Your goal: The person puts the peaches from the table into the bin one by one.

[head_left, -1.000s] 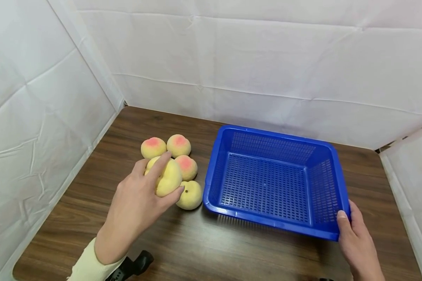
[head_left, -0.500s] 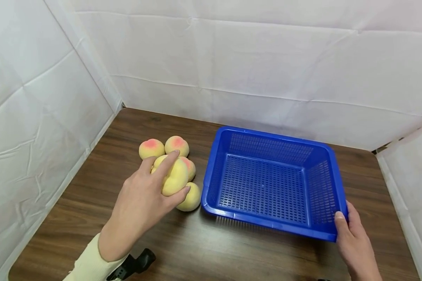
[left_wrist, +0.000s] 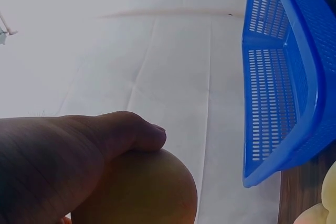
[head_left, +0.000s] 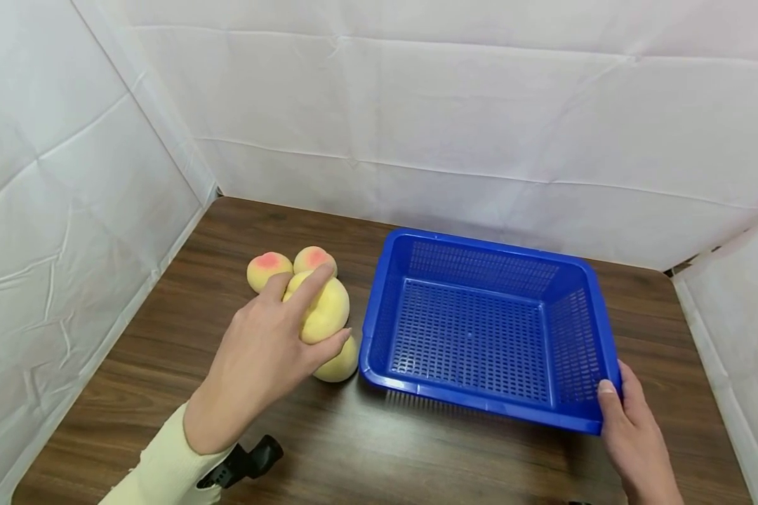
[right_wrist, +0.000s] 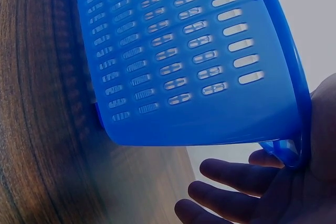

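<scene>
My left hand [head_left: 255, 354] grips a pale yellow peach [head_left: 328, 308], thumb on its near side and fingers over the top. In the left wrist view the thumb lies along the held peach [left_wrist: 149, 192]. Two peaches with pink tops, a left one [head_left: 269, 272] and a right one [head_left: 314, 260], sit just behind the hand. A yellow peach [head_left: 340, 363] shows partly below the thumb; another is hidden behind the held one. At the near right corner of the blue plastic basket [head_left: 489, 401], my right hand [head_left: 636, 428] pinches the rim, thumb on top and fingers underneath.
The perforated basket holds nothing and stands right of the peaches. Dark wood table [head_left: 379, 456] extends in front of it. White cloth walls [head_left: 455, 126] rise behind and at both sides. A black strap device [head_left: 243, 463] sits at the left wrist.
My left hand has moved rightward toward the basket with the peach, now covering one of the pink-topped peaches. The right hand keeps its hold on the basket, which stays in place.
</scene>
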`<state>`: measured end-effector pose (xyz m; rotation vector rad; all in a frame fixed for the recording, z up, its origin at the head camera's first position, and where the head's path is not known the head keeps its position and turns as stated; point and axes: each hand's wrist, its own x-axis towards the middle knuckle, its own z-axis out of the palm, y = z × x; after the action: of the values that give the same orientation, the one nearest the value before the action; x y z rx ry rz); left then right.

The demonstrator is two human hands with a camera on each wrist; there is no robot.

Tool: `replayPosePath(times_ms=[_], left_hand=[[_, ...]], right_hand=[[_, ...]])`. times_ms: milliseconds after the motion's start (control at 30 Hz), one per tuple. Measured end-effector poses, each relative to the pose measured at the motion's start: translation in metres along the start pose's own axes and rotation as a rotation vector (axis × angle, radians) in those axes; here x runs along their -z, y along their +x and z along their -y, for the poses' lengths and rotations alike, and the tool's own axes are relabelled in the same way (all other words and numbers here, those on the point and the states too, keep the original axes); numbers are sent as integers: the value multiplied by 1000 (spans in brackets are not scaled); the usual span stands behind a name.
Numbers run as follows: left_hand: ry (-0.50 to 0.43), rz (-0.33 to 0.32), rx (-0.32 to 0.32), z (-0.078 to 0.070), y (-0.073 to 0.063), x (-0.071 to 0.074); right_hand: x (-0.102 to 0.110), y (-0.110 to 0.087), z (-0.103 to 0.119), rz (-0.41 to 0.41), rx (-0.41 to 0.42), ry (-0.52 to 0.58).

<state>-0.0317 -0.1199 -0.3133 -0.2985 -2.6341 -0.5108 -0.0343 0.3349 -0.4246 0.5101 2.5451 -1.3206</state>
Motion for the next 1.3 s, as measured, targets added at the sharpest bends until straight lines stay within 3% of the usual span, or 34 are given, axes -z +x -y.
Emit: replayPosePath(times_ms=[433, 733, 1000, 1300], left_hand=[[-35, 48, -18, -4, 14, -2], [-27, 46, -48, -6, 23, -4], [-17, 101, -26, -9, 29, -1], [-25, 116, -33, -11, 35, 0]], right_hand=[[-1, -3, 5, 0, 16, 5], [-3, -3, 3, -13, 64, -2], [-3, -2, 2, -8, 57, 1], [-1, -3, -3, -18, 86, -21]])
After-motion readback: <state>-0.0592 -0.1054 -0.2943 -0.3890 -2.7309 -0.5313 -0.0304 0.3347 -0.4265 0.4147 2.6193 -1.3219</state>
